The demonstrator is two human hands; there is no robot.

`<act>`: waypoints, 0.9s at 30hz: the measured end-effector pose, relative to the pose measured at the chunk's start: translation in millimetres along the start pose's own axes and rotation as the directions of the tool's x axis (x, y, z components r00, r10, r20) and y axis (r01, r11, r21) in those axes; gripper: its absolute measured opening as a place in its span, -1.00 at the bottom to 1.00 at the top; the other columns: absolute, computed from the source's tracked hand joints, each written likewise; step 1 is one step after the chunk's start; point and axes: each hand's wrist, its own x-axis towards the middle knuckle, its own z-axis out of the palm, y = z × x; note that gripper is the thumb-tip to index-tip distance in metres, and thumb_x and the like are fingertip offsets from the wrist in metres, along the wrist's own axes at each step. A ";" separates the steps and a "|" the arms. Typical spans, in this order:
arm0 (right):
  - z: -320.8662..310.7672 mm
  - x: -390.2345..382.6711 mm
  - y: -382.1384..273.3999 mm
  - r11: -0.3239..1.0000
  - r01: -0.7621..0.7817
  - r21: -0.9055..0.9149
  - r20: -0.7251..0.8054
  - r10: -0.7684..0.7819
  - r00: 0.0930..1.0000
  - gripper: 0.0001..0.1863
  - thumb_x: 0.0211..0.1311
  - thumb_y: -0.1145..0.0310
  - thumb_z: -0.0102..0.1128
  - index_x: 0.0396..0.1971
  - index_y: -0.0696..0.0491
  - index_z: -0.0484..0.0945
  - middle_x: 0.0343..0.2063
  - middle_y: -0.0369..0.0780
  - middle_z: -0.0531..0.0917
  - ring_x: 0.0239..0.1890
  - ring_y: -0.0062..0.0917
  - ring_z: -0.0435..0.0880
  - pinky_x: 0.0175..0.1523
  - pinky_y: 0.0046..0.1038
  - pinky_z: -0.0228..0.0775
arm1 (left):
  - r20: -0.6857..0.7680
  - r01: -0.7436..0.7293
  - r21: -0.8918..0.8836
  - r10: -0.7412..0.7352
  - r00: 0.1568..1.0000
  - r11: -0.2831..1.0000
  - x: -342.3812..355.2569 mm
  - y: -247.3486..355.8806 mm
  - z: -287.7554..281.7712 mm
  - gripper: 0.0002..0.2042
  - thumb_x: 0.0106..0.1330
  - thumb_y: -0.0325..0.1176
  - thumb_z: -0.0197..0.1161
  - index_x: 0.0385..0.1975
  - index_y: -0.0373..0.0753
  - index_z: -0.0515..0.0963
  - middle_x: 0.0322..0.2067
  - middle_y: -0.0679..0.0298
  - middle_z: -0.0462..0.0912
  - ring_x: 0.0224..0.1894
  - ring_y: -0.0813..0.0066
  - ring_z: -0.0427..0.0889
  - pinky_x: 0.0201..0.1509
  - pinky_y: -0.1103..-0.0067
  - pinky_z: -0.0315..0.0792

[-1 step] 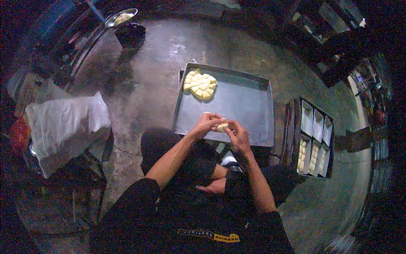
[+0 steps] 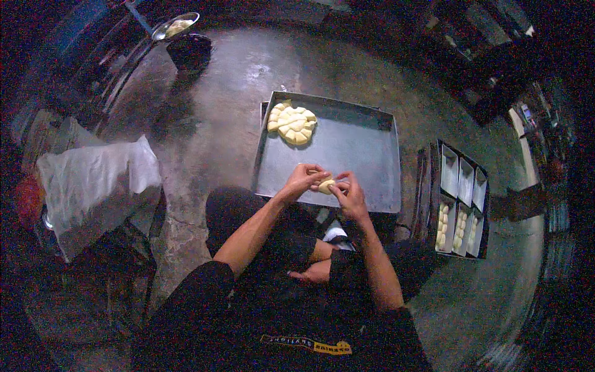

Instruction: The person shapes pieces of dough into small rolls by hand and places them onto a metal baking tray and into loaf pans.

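Both hands are over the near part of a shallow metal tray, pinching a small pale yellow piece of dough between them. My left hand grips it from the left with bent fingers; my right hand holds its right side with the thumb, index finger raised. At the tray's far left lies a cluster of pale dough pieces, pressed close together in a rough rounded shape.
To the right stands a dark rack of rectangular tins, some holding rows of dough pieces. At the left, a white cloth drapes over something. A round metal dish is at the back left over the concrete floor. My crossed legs are below the tray.
The fingers of my right hand have lifted and spread slightly at the dough. My left hand has barely moved.
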 end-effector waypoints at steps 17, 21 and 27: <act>-4.1 10.3 -11.4 0.980 0.143 -0.136 -0.021 -0.147 0.989 -0.67 0.15 0.23 0.27 -0.08 -0.03 0.63 0.02 -0.11 0.55 0.02 -0.33 0.53 -0.10 -0.39 0.51 | 0.012 -0.204 -0.031 0.205 0.979 0.978 -2.3 -0.4 5.8 -0.70 0.33 -0.20 0.18 -0.17 -0.35 0.51 -0.32 0.02 0.66 -0.41 0.34 0.69 -0.38 0.55 0.60; -0.5 15.2 11.5 0.958 -0.054 -0.282 -0.046 0.043 0.998 -0.69 0.15 0.26 0.26 -0.11 0.03 0.62 -0.22 -0.12 0.67 -0.22 -0.31 0.67 -0.15 -0.40 0.51 | 0.221 0.203 -0.156 -0.166 0.961 0.967 -6.1 10.6 11.6 -0.59 0.40 -0.05 0.05 -0.12 -0.37 0.47 -0.29 -0.06 0.64 -0.31 0.19 0.70 -0.24 0.46 0.65; -4.8 15.3 -8.1 0.944 0.298 -0.140 0.143 -0.279 0.950 -0.76 0.07 0.39 0.30 -0.24 0.11 0.62 -0.38 -0.13 0.68 -0.34 -0.35 0.68 -0.20 -0.41 0.51 | 0.251 0.092 -0.089 -0.067 0.966 0.992 -3.3 0.1 -10.5 -0.58 0.40 -0.15 0.05 0.03 -0.42 0.44 -0.18 0.06 0.62 -0.24 0.34 0.67 -0.11 0.54 0.58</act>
